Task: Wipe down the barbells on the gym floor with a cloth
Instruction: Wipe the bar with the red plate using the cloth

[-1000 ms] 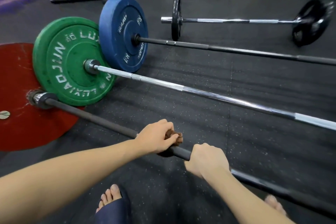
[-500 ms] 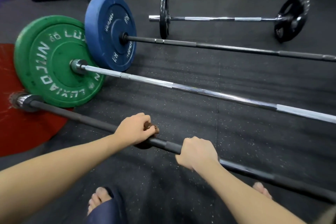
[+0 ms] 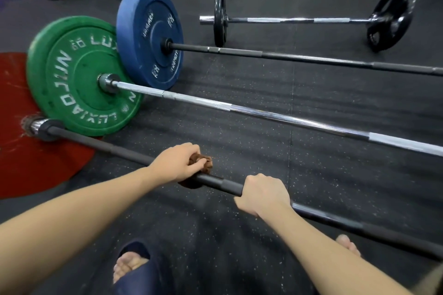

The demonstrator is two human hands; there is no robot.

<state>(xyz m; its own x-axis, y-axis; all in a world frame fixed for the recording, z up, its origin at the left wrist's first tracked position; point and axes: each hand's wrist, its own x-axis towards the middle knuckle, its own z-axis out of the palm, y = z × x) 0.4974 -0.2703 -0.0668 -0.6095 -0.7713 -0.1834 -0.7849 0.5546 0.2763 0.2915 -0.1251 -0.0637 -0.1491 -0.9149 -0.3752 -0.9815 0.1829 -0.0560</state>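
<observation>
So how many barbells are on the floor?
4. Nearest, the black bar with the red plate; behind it the chrome bar with the green plate; then the dark bar with the blue plate; farthest, the short bar with two black plates. More may lie off-frame.

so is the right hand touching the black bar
Touching. The head view shows the right hand with its fingers curled over the black bar, which runs into the fist and out the other side.
</observation>
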